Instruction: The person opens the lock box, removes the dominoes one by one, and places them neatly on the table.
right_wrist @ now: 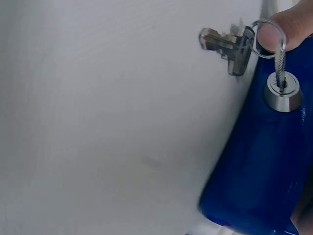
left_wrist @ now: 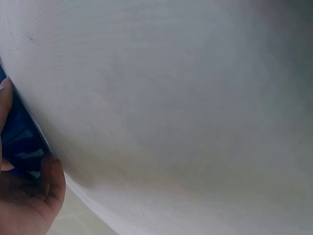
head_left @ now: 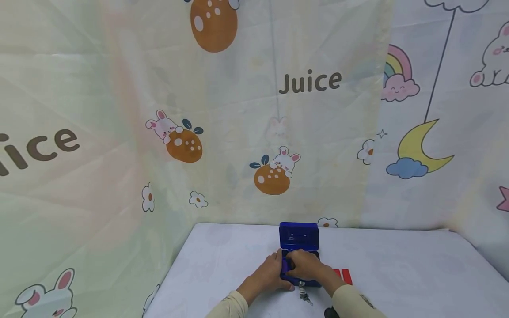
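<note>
A blue lockable cash box (right_wrist: 249,166) sits on the white table with its lid (head_left: 299,236) raised. My left hand (head_left: 272,273) grips the box's left side, its thumb low by the front edge and its fingers farther back. Inside the box, my right hand (head_left: 307,265) reaches down with bent fingers; what they touch is hidden. A key stands in the round silver lock (right_wrist: 283,93) on the front wall. From its ring hangs a small pistol-shaped charm (right_wrist: 237,49), close to the left thumb. The left wrist view catches only a blue corner of the box.
Red flat pieces (head_left: 347,277) lie right of the box, partly behind the right forearm. A black object (head_left: 331,312) shows at the bottom edge by the right sleeve. Printed curtains (head_left: 238,132) hang behind the white table (head_left: 397,265).
</note>
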Available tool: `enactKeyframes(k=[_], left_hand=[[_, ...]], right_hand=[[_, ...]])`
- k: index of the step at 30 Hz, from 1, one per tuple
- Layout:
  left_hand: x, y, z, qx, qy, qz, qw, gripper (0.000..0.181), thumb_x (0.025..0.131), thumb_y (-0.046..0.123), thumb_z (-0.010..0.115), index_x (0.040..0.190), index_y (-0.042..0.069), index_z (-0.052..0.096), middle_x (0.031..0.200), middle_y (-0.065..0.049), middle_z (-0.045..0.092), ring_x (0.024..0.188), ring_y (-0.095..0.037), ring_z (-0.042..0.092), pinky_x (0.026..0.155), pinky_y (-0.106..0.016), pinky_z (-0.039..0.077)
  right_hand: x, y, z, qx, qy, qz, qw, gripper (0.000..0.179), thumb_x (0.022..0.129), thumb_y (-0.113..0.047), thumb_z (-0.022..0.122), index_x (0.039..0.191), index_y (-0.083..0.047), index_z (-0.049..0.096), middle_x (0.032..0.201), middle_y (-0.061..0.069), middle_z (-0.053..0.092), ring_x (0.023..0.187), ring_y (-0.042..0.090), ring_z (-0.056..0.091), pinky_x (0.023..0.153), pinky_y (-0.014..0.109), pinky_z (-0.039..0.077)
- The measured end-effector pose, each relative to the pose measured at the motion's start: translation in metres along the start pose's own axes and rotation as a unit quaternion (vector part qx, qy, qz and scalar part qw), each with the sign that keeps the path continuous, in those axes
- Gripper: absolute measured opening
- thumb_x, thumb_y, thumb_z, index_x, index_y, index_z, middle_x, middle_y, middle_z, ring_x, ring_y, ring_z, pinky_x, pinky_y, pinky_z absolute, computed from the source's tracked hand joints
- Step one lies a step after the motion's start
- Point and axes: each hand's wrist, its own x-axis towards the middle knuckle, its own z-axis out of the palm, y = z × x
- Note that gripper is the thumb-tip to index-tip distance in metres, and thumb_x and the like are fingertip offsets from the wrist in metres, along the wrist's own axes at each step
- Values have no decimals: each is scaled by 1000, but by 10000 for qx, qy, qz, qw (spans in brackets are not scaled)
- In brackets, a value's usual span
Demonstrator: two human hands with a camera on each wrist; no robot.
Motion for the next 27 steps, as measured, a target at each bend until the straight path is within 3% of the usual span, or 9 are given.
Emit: enactKeyframes(k=[9, 16, 27], left_hand=[[2, -1, 1, -52, -65, -76, 9999, 117, 62, 56, 81, 147, 0, 23, 131, -17, 49, 120, -25, 49, 100, -37, 43], [3, -2, 3, -59, -64, -145, 9999, 118, 61, 57, 81, 147, 1, 22, 132, -16, 48, 121, -25, 49, 100, -38, 43], [2, -2, 3, 32, 8, -28, 10000, 118, 62, 58, 80, 146, -1, 23, 131, -17, 49, 120, -25, 49, 99, -37, 44]], right_hand=[[7, 2, 8, -76, 1, 167, 9998, 38, 75, -31, 79, 103, -8, 68, 89, 1, 66, 78, 15, 59, 71, 40, 54], [7, 0, 12, -225, 58, 280, 9993, 40, 75, -33, 79, 105, -9, 67, 93, 3, 66, 84, 19, 60, 77, 43, 54], [9, 1, 13, -91, 66, 313, 9994, 40, 75, -31, 79, 106, -9, 67, 94, 3, 66, 83, 18, 60, 77, 43, 54]])
